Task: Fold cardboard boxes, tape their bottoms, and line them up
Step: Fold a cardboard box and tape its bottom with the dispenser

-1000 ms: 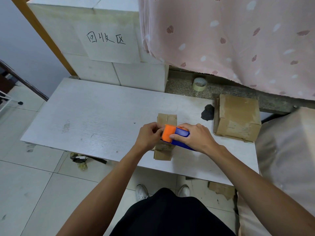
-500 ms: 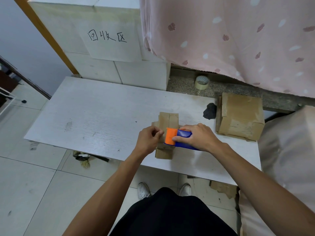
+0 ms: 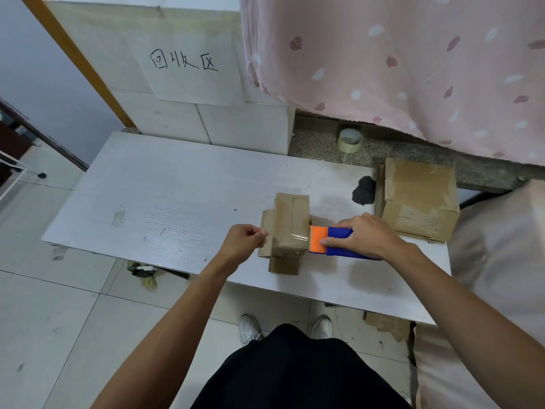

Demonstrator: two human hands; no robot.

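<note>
White wood-grain board (image 3: 165, 202) over tiled floor. Small cardboard box (image 3: 290, 228) near front edge, centre-right. Tape dispenser (image 3: 330, 242) just right of it; contact with board unclear. Larger cardboard box (image 3: 418, 199) at far right corner. Black lump (image 3: 364, 191) just left of larger box.

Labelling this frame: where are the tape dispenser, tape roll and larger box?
tape dispenser (image 3: 318, 239): head view, orange front.
tape roll (image 3: 349, 146): head view, outer side.
larger box (image 3: 418, 181): head view, top face.
</note>
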